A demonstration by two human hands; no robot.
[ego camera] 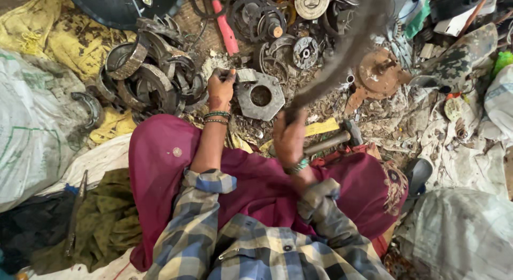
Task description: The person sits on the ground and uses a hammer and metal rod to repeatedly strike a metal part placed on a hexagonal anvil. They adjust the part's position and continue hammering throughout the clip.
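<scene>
Rusty metal lies everywhere in front of the seated person, whose lap is covered by a maroon cloth (pixel 256 189) and whose arms are in checked sleeves. The left hand (pixel 220 89) reaches forward with beaded bangles at the wrist, its fingers pinched on a small grey metal piece (pixel 243 75) that sits at the upper edge of a hexagonal steel plate (pixel 261 96) with a round hole through its middle. That plate lies flat on the littered ground just beyond the knees.

The right hand (pixel 289 138) is clenched around the handle of a hammer-like tool (pixel 342 50), which is raised and smeared by motion blur, so its head cannot be made out. Just beside that hand, on the ground, rests a second hammer (pixel 332 140) with a dark head, lying across a yellow strip.

To the left of the left hand is a heap of curved brake shoes (pixel 152 77), stacked loosely on a stained yellow sack (pixel 48 31). Farther out, a red-handled tool (pixel 226 28) lies among round clutch plates and gears (pixel 305 51), and a rusted orange disc (pixel 380 71) sits to the right of the blurred tool. White woven sacks (pixel 32 130) flank the person on both sides, and an olive cloth (pixel 107 216) is bunched at the lower left.
</scene>
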